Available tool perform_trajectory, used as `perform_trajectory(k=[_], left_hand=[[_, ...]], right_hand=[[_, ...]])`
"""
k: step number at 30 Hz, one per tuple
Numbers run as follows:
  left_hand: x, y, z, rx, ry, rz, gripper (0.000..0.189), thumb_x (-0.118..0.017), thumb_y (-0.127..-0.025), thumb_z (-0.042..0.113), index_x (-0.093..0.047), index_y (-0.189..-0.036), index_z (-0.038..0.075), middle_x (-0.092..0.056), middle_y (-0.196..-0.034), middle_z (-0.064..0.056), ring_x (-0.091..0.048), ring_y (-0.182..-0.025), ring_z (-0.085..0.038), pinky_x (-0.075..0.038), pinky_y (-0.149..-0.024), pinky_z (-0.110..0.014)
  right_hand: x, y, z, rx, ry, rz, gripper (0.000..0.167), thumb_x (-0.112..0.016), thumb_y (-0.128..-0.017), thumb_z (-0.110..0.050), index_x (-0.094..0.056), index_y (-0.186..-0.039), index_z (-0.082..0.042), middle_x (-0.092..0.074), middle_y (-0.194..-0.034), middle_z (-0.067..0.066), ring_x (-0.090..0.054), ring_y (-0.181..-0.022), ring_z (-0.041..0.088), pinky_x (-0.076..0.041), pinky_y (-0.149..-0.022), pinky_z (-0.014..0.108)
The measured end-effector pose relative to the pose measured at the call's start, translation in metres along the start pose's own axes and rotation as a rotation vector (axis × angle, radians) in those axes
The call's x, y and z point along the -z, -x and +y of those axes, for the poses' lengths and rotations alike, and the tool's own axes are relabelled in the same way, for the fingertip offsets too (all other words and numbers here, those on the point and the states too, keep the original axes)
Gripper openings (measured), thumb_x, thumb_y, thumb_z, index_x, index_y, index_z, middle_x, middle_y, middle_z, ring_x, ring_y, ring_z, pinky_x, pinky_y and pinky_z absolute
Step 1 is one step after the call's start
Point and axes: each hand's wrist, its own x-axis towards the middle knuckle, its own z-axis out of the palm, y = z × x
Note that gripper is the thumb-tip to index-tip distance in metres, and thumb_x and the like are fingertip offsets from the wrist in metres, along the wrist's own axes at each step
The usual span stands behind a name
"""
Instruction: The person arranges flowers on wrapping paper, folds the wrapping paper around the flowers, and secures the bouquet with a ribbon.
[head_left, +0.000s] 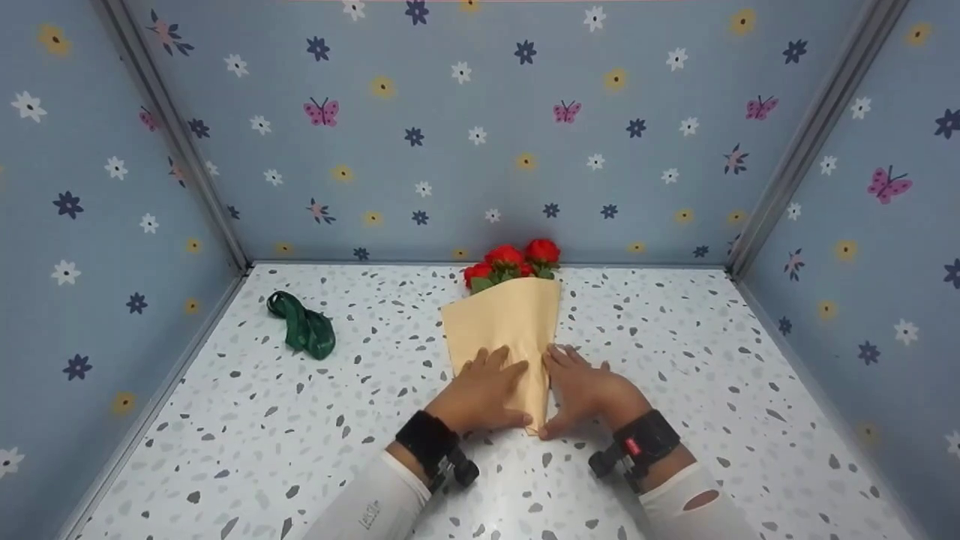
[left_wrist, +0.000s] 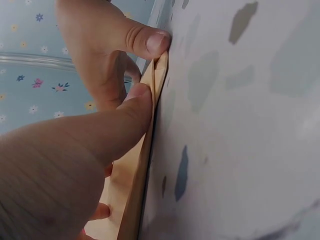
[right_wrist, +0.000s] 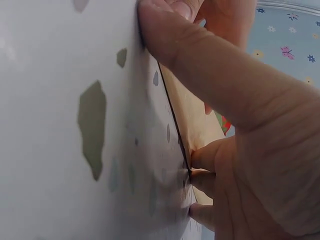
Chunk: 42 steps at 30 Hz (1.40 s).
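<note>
Red roses (head_left: 506, 256) with green leaves stick out of the top of a tan paper wrap (head_left: 495, 319), which narrows toward the person. My left hand (head_left: 484, 394) lies over the lower part of the paper, fingers spread and thumb near the narrow end. Along the right edge my right hand (head_left: 596, 390) presses with its fingertips, its thumb down by the bottom tip. In the left wrist view, the left thumb (left_wrist: 137, 102) rests on folded paper layers (left_wrist: 159, 75). The right wrist view shows right fingertips (right_wrist: 202, 159) at the paper's edge, against the tabletop.
A bundle of dark green ribbon (head_left: 307, 330) lies on the left of the speckled white table (head_left: 360, 435). Blue floral panels (head_left: 450, 112) stand behind and on both sides. The rose heads are close to the back panel.
</note>
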Motion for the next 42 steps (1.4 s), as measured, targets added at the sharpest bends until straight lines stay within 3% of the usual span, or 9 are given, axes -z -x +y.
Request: perform_trajectory(k=[8,12,17,20,23,26,30,36,42], left_hand=[[0.001,0.000,-0.001,0.010,0.001,0.012,0.105,-0.083,-0.096,0.067,-0.039,-0.178,0.018,-0.025,-0.187,-0.024,-0.024,-0.172,-0.056,-0.028,-0.140,-0.062],[0.000,0.001,-0.002,0.037,-0.013,0.060,0.107,-0.074,-0.101,0.070,-0.034,-0.178,0.006,-0.031,-0.183,-0.029,-0.030,-0.171,-0.051,-0.038,-0.137,-0.056],[0.003,0.002,-0.004,0.019,-0.137,0.181,0.067,-0.066,-0.115,0.045,-0.057,-0.155,-0.007,-0.063,-0.143,-0.023,-0.062,-0.133,-0.037,-0.059,-0.112,-0.049],[0.005,0.002,-0.007,0.011,-0.247,0.200,0.037,-0.065,-0.115,0.027,-0.069,-0.135,-0.005,-0.068,-0.122,-0.016,-0.066,-0.112,-0.032,-0.061,-0.100,-0.049],[0.007,0.002,-0.009,0.020,-0.290,0.181,0.024,-0.064,-0.111,0.014,-0.075,-0.127,-0.001,-0.069,-0.119,-0.012,-0.067,-0.108,-0.032,-0.062,-0.098,-0.051],[0.009,0.001,-0.011,0.021,-0.300,0.176,0.023,-0.064,-0.106,0.008,-0.078,-0.122,0.002,-0.072,-0.120,-0.010,-0.069,-0.107,-0.033,-0.062,-0.096,-0.054],[0.013,-0.001,-0.014,0.026,-0.298,0.196,0.016,-0.068,-0.105,0.006,-0.082,-0.111,0.006,-0.076,-0.118,-0.006,-0.073,-0.101,-0.031,-0.063,-0.089,-0.052],[0.013,-0.011,-0.019,0.199,-0.351,0.191,0.024,-0.083,-0.103,0.030,-0.085,-0.116,0.010,-0.073,-0.134,-0.010,-0.067,-0.126,-0.035,-0.056,-0.109,-0.065],[0.016,-0.017,-0.026,0.412,-0.307,0.185,0.048,-0.081,-0.104,0.050,-0.080,-0.132,0.011,-0.066,-0.140,-0.015,-0.061,-0.134,-0.040,-0.055,-0.107,-0.068]], right_hand=[[-0.001,-0.002,0.002,0.009,-0.003,0.009,0.149,-0.098,-0.074,-0.073,-0.018,-0.182,-0.007,-0.011,-0.192,0.013,-0.007,-0.179,0.042,-0.019,-0.127,0.091],[0.000,-0.005,0.008,0.037,-0.010,-0.002,0.147,-0.097,-0.076,-0.073,-0.019,-0.181,-0.005,-0.012,-0.192,0.016,-0.008,-0.178,0.045,-0.020,-0.128,0.090],[0.002,-0.011,0.012,0.053,-0.082,0.035,0.124,-0.091,-0.090,-0.063,-0.030,-0.177,0.000,-0.021,-0.189,0.020,-0.020,-0.176,0.047,-0.027,-0.138,0.071],[0.001,-0.012,0.007,-0.001,-0.156,0.104,0.102,-0.085,-0.100,-0.055,-0.040,-0.174,-0.001,-0.031,-0.186,0.019,-0.030,-0.173,0.045,-0.030,-0.140,0.061],[-0.001,-0.011,-0.004,-0.051,-0.167,0.197,0.092,-0.082,-0.103,-0.052,-0.044,-0.173,-0.006,-0.035,-0.186,0.014,-0.037,-0.171,0.040,-0.035,-0.138,0.060],[-0.001,-0.009,-0.017,0.008,-0.090,0.294,0.087,-0.084,-0.102,-0.049,-0.049,-0.171,-0.008,-0.035,-0.186,0.012,-0.042,-0.168,0.040,-0.040,-0.134,0.063],[-0.005,-0.010,-0.030,0.192,0.019,0.335,0.072,-0.083,-0.102,-0.045,-0.061,-0.162,-0.012,-0.036,-0.186,0.008,-0.037,-0.171,0.038,-0.036,-0.133,0.071],[-0.017,-0.010,-0.034,0.376,0.072,0.178,0.052,-0.071,-0.112,-0.042,-0.066,-0.158,-0.020,-0.034,-0.187,0.002,-0.024,-0.177,0.036,-0.021,-0.136,0.078],[-0.012,-0.010,-0.029,0.362,0.077,0.167,0.046,-0.071,-0.112,-0.032,-0.069,-0.155,-0.017,-0.053,-0.177,0.005,-0.039,-0.171,0.036,-0.037,-0.134,0.069]])
